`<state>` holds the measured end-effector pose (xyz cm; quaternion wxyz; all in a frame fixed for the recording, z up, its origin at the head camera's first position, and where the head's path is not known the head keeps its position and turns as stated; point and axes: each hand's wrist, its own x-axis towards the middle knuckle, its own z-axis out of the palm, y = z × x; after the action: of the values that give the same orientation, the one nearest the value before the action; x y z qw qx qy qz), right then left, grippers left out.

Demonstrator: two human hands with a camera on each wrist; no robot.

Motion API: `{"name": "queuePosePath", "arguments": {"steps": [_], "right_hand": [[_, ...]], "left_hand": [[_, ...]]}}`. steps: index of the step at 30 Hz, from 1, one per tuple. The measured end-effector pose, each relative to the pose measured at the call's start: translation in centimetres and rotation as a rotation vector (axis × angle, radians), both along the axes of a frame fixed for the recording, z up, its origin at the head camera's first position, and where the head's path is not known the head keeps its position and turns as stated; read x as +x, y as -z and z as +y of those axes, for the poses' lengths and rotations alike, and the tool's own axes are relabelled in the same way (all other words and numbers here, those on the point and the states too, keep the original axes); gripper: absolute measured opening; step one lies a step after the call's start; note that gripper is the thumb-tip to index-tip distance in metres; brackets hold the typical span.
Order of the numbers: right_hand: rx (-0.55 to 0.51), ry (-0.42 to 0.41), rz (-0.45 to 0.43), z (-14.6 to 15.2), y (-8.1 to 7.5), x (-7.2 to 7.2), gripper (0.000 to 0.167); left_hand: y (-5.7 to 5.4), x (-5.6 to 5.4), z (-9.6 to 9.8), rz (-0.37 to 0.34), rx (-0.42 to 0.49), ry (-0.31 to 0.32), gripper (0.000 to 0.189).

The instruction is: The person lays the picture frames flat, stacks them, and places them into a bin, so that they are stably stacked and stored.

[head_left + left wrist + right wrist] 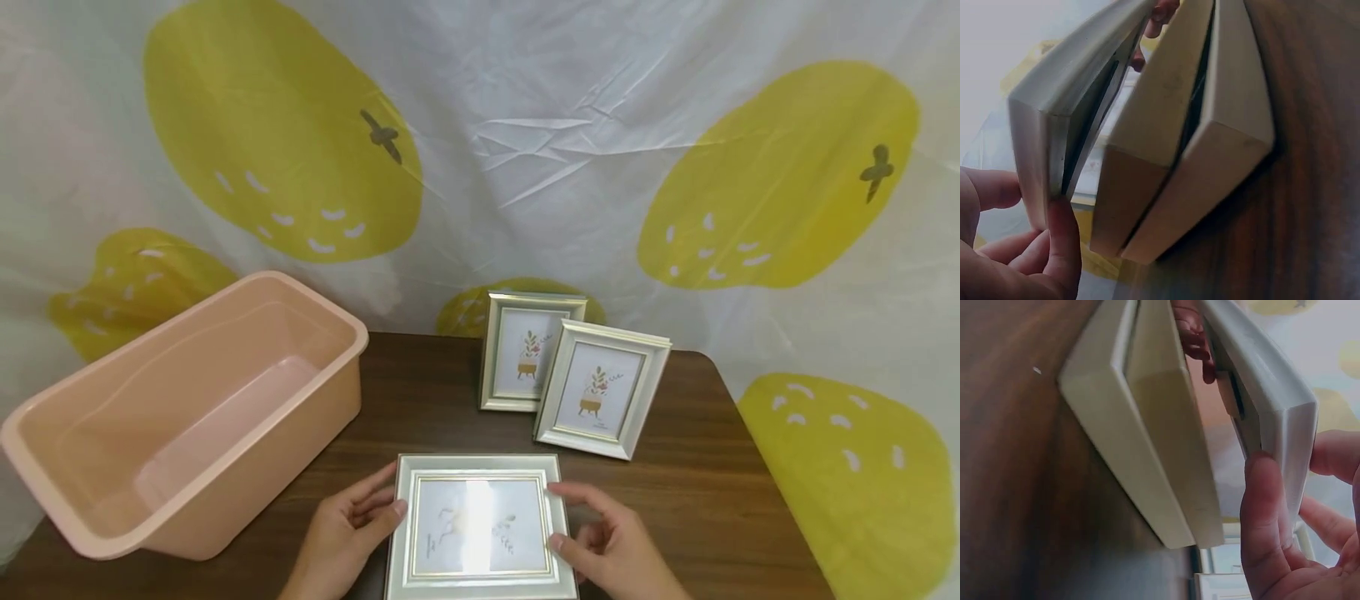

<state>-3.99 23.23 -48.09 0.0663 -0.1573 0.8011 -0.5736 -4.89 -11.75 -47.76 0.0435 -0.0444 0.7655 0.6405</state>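
Both hands hold one pale picture frame (435,533) with gold inner edging, face up and lying sideways, at the front of the table. My left hand (345,533) pinches its left edge between thumb and fingers; my right hand (607,542) grips the right edge likewise. Glare covers the middle of its picture. In the left wrist view, a gap shows between this held frame (1035,131) and two more frames stacked flat on the tabletop, an upper frame (1141,169) and a lower frame (1210,169). The right wrist view shows the same stack (1110,406) beneath.
Two similar frames stand upright farther back, the left one (498,350) partly behind the right one (645,400). To the left is a deep pink plastic bin (292,450) with nothing visible inside. Behind the brown wooden table (705,483) hangs a lemon-print cloth (540,175).
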Motion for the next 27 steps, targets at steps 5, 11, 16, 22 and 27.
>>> {"name": "queuePosePath", "arguments": {"steps": [5, 11, 16, 22, 27], "right_hand": [[0.011, 0.015, 0.007, -0.2, 0.9, 0.8, 0.054], [0.011, 0.031, 0.085, -0.3, 1.5, 1.2, 0.055], [0.049, 0.020, 0.114, -0.4, 1.7, 1.1, 0.054], [0.111, 0.018, 0.125, -0.6, 1.7, 1.1, 0.055], [0.165, 0.022, 0.124, -0.9, 1.5, 0.9, 0.055]], "left_hand": [[0.3, 0.2, 0.1, -0.015, -0.080, -0.006, 0.047], [0.5, 0.0, 0.5, -0.022, -0.105, -0.025, 0.044], [0.8, 0.1, 0.5, 0.015, -0.109, -0.043, 0.041], [0.7, 0.2, 0.2, 0.033, -0.146, -0.042, 0.041], [0.6, 0.1, 0.1, 0.018, -0.155, -0.044, 0.039]]}}
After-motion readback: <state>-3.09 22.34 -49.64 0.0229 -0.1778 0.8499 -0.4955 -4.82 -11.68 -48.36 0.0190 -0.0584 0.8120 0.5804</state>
